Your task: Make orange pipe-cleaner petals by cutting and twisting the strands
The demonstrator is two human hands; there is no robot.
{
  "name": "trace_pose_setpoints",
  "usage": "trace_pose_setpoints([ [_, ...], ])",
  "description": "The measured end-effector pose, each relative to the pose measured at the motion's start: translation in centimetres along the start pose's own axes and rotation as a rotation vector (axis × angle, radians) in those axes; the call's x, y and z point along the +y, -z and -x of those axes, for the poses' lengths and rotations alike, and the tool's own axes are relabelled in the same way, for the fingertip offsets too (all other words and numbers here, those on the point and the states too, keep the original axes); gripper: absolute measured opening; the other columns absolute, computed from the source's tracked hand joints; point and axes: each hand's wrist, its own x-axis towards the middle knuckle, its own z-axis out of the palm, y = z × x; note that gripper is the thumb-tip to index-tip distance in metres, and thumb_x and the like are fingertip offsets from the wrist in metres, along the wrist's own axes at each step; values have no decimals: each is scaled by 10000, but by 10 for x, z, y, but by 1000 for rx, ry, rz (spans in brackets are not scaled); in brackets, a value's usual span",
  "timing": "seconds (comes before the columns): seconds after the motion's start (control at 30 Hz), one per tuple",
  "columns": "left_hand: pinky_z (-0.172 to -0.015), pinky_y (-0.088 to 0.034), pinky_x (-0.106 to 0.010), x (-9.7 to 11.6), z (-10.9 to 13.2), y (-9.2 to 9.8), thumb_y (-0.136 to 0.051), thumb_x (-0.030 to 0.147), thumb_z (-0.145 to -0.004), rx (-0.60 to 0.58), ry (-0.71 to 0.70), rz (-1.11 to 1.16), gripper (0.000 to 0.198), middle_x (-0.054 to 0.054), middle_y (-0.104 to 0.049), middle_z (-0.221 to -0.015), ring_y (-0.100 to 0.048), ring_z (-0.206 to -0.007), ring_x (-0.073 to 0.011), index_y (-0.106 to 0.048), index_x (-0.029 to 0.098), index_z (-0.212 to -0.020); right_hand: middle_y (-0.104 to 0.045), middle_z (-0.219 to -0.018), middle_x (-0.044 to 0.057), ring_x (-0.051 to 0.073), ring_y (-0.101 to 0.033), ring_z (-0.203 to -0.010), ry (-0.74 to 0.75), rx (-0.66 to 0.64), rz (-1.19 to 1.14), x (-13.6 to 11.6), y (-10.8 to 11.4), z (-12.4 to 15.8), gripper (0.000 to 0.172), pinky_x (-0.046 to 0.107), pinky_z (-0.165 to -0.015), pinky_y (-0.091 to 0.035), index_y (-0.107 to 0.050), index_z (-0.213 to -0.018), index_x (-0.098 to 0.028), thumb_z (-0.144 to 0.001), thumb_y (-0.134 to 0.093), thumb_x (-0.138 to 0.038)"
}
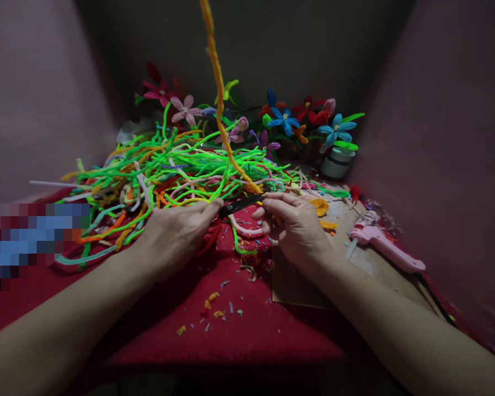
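My left hand is closed around a small dark pair of scissors, its blades pointing right. A long orange pipe cleaner rises from the scissors' tip past the top of the view. My right hand pinches at the lower end of this pipe cleaner, its fingertips right beside the blade tips. Whether the blades touch the stem is too small to tell. Behind both hands spreads a tangled heap of pipe cleaners, mostly bright green, with pink, orange and white ones among them.
Pipe cleaner flowers stand along the back, near a pale jar. On the right, a pink glue gun lies on a brown board with orange looped pieces. Small fuzzy clippings dot the red cloth.
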Motion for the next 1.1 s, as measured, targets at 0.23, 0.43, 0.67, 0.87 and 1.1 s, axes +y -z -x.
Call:
trace_pose_setpoints([
  [0.23,-525,-408,-308,9,-1,5,-375,86,-836,-74,28,-243,456,-136,-646,-976,-630,-756,-250,-460,146,-1280,-668,-556,9,85,-520,-350,-5,-2,4,-1,0,1,167,168,-337,-334,-577,-777,-141,-620,-611,-184],
  [0.43,-562,-434,-314,12,-2,6,-350,64,-847,-95,1,-352,444,-107,-628,-868,-618,-722,-240,-470,126,-1269,-650,-526,0,78,-498,-336,-54,13,41,-1,1,1,134,167,-331,-353,-564,-744,-141,-623,-615,-167],
  [0.67,-503,-386,-304,16,0,8,-334,101,-876,-68,10,-397,387,-84,-624,-812,-617,-668,-236,-498,139,-1225,-612,-463,-6,45,-438,-311,-80,38,86,-6,-2,4,72,143,-321,-308,-553,-676,-132,-640,-614,-145],
  [0.87,-445,-315,-275,16,4,9,-354,112,-868,-109,23,-368,366,-99,-655,-859,-630,-650,-227,-509,145,-1197,-620,-483,3,49,-465,-328,-72,41,61,-2,-1,2,77,143,-330,-326,-559,-696,-124,-647,-616,-141],
  [1.1,-462,-287,-263,12,5,-9,-362,177,-848,-78,-21,-23,381,-62,-621,-696,-548,-544,-169,-491,98,-1198,-618,-484,-4,64,-476,-324,-59,48,63,-4,0,1,105,157,-324,-348,-567,-724,-127,-636,-618,-151],
])
